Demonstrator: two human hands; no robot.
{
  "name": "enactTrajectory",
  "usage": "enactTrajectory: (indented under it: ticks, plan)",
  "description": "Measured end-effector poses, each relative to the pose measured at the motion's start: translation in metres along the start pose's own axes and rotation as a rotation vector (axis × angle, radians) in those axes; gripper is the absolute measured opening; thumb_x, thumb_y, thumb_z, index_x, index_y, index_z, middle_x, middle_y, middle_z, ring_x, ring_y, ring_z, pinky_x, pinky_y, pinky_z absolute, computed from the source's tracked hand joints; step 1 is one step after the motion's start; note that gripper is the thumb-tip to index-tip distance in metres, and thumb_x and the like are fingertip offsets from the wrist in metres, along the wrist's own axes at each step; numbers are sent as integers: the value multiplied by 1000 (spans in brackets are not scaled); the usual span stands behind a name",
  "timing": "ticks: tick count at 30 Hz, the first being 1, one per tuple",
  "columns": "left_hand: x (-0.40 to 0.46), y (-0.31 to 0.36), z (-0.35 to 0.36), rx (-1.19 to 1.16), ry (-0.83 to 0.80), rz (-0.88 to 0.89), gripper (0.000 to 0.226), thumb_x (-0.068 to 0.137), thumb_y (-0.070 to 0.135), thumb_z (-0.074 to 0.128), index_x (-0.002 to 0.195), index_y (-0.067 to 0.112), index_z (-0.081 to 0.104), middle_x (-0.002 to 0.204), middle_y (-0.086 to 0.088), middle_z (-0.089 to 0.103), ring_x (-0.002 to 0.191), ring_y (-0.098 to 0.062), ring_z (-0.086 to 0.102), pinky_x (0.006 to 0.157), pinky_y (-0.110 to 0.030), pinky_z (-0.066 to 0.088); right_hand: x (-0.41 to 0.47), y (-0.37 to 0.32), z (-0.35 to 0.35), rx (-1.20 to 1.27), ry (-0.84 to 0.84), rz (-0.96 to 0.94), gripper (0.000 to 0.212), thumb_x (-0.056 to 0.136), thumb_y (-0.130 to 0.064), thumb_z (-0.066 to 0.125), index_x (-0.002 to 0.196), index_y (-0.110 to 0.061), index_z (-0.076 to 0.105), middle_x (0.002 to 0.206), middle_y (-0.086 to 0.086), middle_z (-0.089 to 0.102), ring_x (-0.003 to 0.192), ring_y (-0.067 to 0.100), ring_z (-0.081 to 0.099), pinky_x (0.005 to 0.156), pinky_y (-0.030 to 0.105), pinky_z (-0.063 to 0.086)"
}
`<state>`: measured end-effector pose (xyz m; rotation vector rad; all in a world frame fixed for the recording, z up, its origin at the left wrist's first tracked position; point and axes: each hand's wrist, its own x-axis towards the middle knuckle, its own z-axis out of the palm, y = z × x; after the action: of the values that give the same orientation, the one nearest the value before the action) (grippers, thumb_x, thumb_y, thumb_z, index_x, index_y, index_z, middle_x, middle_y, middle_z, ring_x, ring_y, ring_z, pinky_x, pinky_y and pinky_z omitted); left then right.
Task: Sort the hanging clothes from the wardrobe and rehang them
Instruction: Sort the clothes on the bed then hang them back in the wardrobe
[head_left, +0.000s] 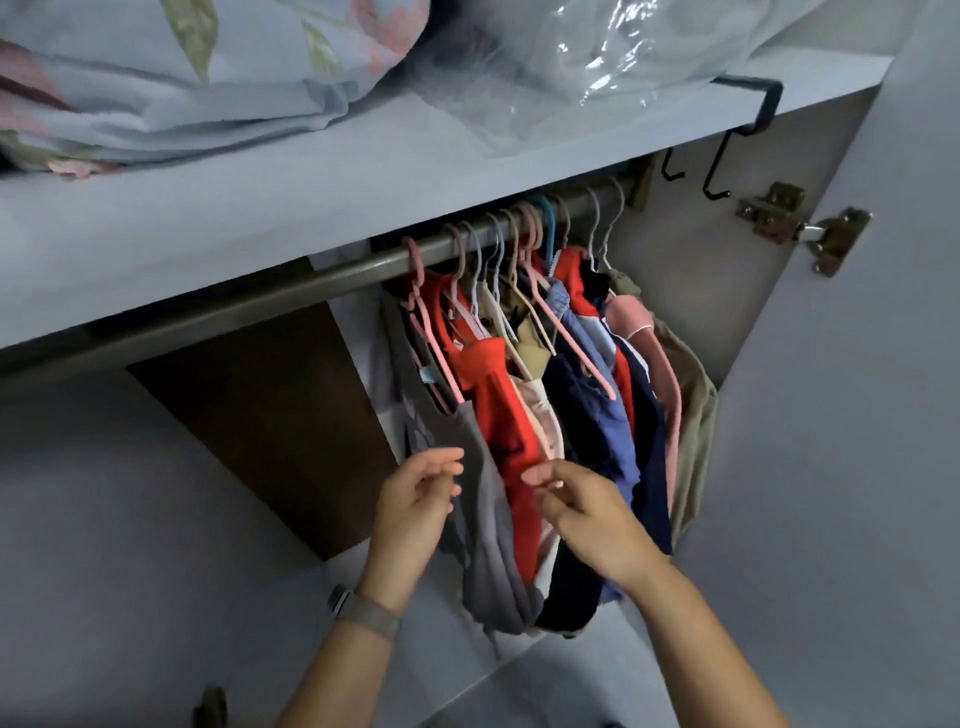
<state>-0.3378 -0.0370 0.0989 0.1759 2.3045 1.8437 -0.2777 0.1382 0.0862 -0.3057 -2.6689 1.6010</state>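
Observation:
Several garments hang bunched on thin hangers from a metal rail (311, 283) inside the wardrobe: a grey one (488, 525) at the left, a red one (498, 410), dark navy and blue ones (597, 415), a pink one (631, 317) and a khaki one (696, 415) at the right. My left hand (415, 512) hovers with relaxed fingers just left of the grey garment, holding nothing. My right hand (582, 514) lies in front of the red and navy garments, fingers loosely extended, fingertips at the red fabric. Whether they pinch it is unclear.
A shelf (363, 171) above the rail carries folded floral bedding (171, 78) and a clear plastic bag (597, 67). Black hooks (722, 156) hang off the shelf edge at the right. The open door with its hinge (800, 223) stands at the right. A brown panel (270, 415) lies behind the rail's left part.

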Motion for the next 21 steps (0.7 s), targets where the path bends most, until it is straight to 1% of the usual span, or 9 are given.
enactTrajectory:
  ticks: [3,6,8,12,14,15,17,19,21]
  plan:
    - [-13,14,26,13,-91,83,36,91,-3,48,96,27,66,97,10,68,82,5,63,73,-13,50,-49,35,-38,-57,72,81,26,91,2,52,98,-18,67,93,-17,66,81,-14,59,73,1,40]
    - [-31,30,60,42,-190,170,33,89,-5,49,96,22,67,93,7,69,81,1,63,74,-12,47,-85,64,-76,-140,195,145,25,91,-2,55,91,-25,66,86,-15,69,77,-11,60,68,0,39]
    - [-49,40,93,76,-300,207,34,88,-5,52,95,25,65,87,7,68,76,-3,62,75,-15,48,-121,82,-102,-184,256,199,25,90,-5,57,90,-30,64,88,-17,67,77,-14,59,69,1,40]
    - [-106,47,178,100,-545,253,30,86,-2,57,96,26,63,75,13,64,67,-7,60,67,-19,48,-198,123,-152,-254,355,310,31,87,-10,62,85,-41,57,90,-17,67,79,5,65,70,5,43]
    - [-143,46,229,128,-666,276,29,86,2,58,97,29,61,76,15,63,65,-4,57,68,-23,49,-244,142,-180,-252,415,387,32,83,-8,65,86,-38,56,89,-16,65,76,7,64,68,6,42]
    - [-163,45,256,159,-725,303,30,86,5,58,97,32,59,77,15,62,65,-2,56,69,-23,49,-271,153,-194,-239,452,426,31,82,-8,66,87,-37,57,90,-17,64,77,6,64,69,9,43]
    - [-206,47,310,208,-833,359,31,85,8,58,99,36,55,82,14,60,68,0,57,69,-13,45,-330,174,-222,-220,546,490,31,80,-11,68,88,-38,56,91,-20,63,80,3,63,70,16,45]
    - [-250,51,360,234,-936,383,30,86,9,57,102,34,53,87,13,59,70,2,56,67,-6,41,-391,198,-248,-204,652,560,31,79,-16,70,92,-39,56,92,-21,62,81,2,61,70,19,46]
    - [-295,53,409,254,-1036,419,30,87,10,56,108,30,54,90,12,58,69,2,56,65,-6,40,-454,220,-269,-193,772,634,34,78,-18,72,97,-39,54,93,-20,62,81,3,61,72,23,48]
